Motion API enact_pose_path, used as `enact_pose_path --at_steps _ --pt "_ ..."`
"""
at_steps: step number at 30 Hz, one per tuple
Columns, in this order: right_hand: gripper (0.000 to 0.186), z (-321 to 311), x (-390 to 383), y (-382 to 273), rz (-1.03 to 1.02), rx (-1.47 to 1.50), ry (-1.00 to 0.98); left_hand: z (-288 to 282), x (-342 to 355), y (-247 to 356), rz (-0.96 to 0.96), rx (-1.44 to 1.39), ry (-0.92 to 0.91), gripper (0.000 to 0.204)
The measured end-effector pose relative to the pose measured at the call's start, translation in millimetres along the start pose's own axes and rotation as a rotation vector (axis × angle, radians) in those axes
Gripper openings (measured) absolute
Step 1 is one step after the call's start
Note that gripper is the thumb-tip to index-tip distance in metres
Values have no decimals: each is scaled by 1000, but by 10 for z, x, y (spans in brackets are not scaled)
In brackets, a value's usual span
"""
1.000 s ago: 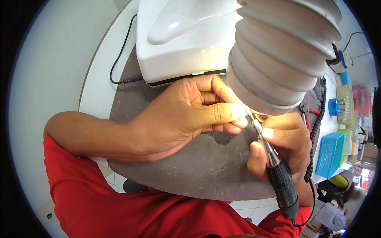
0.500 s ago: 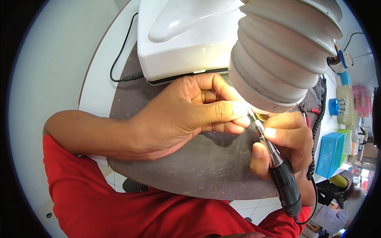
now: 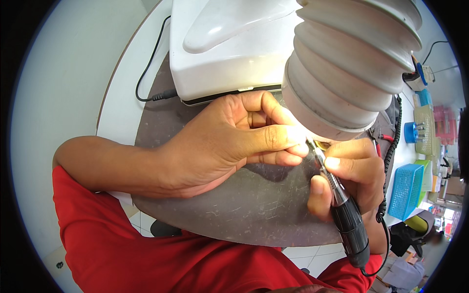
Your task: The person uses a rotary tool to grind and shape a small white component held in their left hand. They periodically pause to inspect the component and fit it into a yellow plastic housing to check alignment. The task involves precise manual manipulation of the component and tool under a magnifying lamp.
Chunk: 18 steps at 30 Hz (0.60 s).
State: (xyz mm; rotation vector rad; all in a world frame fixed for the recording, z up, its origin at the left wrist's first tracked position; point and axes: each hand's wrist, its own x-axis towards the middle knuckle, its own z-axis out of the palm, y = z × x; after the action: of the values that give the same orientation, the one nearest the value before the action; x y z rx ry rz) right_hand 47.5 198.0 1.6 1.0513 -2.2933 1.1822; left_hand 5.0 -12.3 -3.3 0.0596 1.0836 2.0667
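Observation:
My right hand (image 3: pixel 354 171) grips a rotary handpiece (image 3: pixel 351 229) with a black body and a metal nose. Its tip slants up and left to the fingertips of my left hand (image 3: pixel 249 136). There, thumb and forefinger are pinched together in bright light, and what they hold, if anything, is too small and washed out to make out. Just above both hands hangs the mouth of a wide white ribbed hose (image 3: pixel 349 68). A small yellowish round thing (image 3: pixel 322 145) shows partly behind the handpiece's tip.
A white moulded machine (image 3: pixel 229 63) stands behind my left hand, its black cable (image 3: pixel 151 63) running left. The grey scratched mat (image 3: pixel 254 210) covers the tabletop. To the right are red-handled pliers (image 3: pixel 377 146), a coiled black cord (image 3: pixel 389 166), a blue basket (image 3: pixel 406 190) and a blue holder (image 3: pixel 414 132).

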Motion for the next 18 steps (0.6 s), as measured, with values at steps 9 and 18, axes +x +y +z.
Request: enact_pose_path --at_steps 9,18 --pt "30 0 -4 -18 21 9 -5 -10 -1 -20 24 -1 -16 36" --pt "30 -28 4 -26 33 26 -32 -2 -14 0 -11 19 6 35"
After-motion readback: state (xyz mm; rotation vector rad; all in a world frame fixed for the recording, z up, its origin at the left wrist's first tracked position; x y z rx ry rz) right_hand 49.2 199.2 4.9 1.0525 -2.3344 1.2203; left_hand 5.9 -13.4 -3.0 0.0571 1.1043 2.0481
